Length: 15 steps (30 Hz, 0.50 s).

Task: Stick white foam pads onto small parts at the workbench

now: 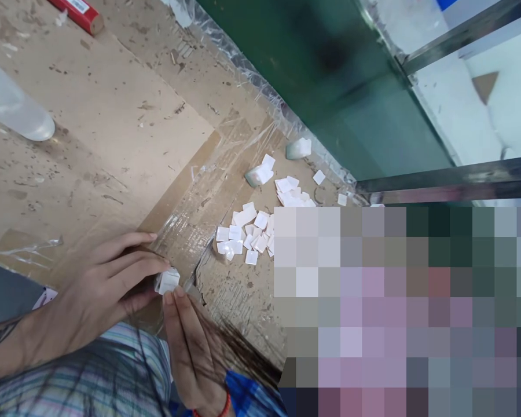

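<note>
Near the front edge of the table, my left hand (117,275) pinches a small stack of white square pieces (169,281) between its fingers and thumb. From below, the fingertips of my right hand (191,341) press together at the lower edge of the top piece. Whether they grip a single piece or only touch the stack, I cannot make out. To the right, several loose white squares (252,258) lie in a spread heap. Behind them sit two small stacks, one tilted (259,174) and one farther back (298,149).
A clear plastic bottle (19,107) lies at the left, and a red box-like bar (80,14) is at the upper left. Behind the pieces runs a green panel (312,69) with a plastic-covered edge. Pixelated blocks hide the lower right. The cardboard-covered table (125,110) has tape and scraps.
</note>
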Available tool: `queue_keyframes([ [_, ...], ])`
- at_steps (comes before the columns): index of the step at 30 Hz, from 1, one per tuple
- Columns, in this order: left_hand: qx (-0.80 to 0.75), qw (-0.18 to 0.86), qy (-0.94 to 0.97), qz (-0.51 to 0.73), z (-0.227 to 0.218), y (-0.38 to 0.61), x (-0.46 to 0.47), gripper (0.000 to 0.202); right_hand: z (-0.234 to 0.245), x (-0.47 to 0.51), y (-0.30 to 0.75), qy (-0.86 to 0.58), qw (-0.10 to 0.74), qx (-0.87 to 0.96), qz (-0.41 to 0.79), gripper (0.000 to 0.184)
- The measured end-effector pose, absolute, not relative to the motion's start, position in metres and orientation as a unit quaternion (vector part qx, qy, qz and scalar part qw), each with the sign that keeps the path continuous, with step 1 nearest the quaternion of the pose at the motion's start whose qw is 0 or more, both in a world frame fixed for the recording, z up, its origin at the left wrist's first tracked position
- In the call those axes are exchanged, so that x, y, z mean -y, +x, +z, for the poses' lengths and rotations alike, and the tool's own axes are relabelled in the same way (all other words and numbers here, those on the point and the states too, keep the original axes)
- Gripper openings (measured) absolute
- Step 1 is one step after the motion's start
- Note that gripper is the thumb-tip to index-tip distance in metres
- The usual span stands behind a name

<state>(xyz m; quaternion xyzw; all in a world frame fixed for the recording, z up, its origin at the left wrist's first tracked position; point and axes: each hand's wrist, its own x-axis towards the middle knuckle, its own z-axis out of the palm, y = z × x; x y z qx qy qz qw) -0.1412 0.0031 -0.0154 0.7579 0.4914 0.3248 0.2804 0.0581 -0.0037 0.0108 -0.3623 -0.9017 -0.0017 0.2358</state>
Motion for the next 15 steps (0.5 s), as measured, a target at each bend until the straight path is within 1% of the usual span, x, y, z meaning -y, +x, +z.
queue_keyframes([
  [2,-0.495,0.282,0.754,0.327,-0.015,-0.141,-0.003,0.022,0.007,0.004,0.058,-0.352,0.241,0.904,-0.006,0.038],
  [6,-0.498,0.277,0.754,0.328,-0.014,-0.141,-0.002,0.024,-0.004,0.008,0.059,-0.371,0.298,0.88,0.006,0.041],
  [10,-0.495,0.264,0.76,0.327,-0.014,-0.14,-0.003,0.021,-0.002,0.008,0.06,-0.393,0.265,0.876,0.086,0.041],
  [15,-0.49,0.269,0.76,0.332,-0.016,-0.139,-0.005,0.021,0.009,-0.001,0.06,-0.375,0.245,0.891,0.068,0.04],
])
